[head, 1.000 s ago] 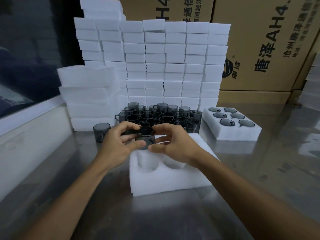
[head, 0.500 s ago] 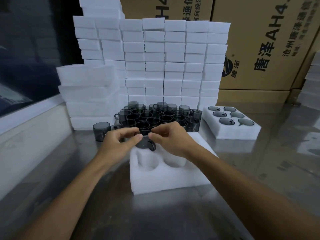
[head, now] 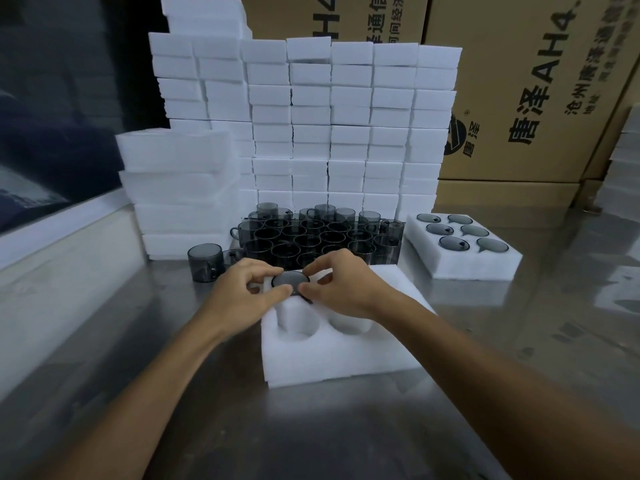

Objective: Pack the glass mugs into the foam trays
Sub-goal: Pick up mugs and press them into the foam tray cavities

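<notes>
**Smoked-glass mug seated in a foam tray pocket, both hands on its rim**

The left hand (head: 242, 292) and the right hand (head: 341, 289) meet over a grey smoked-glass mug (head: 290, 280) that sits sunk in a far-left pocket of the near foam tray (head: 346, 355). Thumb and forefinger of each hand curl around the mug's rim, the left from the left side, the right from the right, so both hands pinch the same mug. Only the mug's round top and a sliver of dark edge show between the fingers; the rest is down in the foam. Two empty round pockets lie open in the tray just in front of the hands.

The tray rests on a steel table (head: 346, 438). Behind the hands stands a tight cluster of upright mugs (head: 311, 237), and a single loose mug (head: 205, 262) stands apart to their left. To the right lies a filled foam tray (head: 485, 268) with six mugs in its pockets, in two rows of three.

Further back rise stacks of white foam blocks (head: 349, 133), with a lower stack of wider foam trays (head: 180, 188) at the left. Behind them stand cardboard cartons (head: 519, 81) printed in black with "唐泽", "AH4" and a smaller line beginning "沧州唐泽通"; the rest of that print is cut off or too small to read.
</notes>
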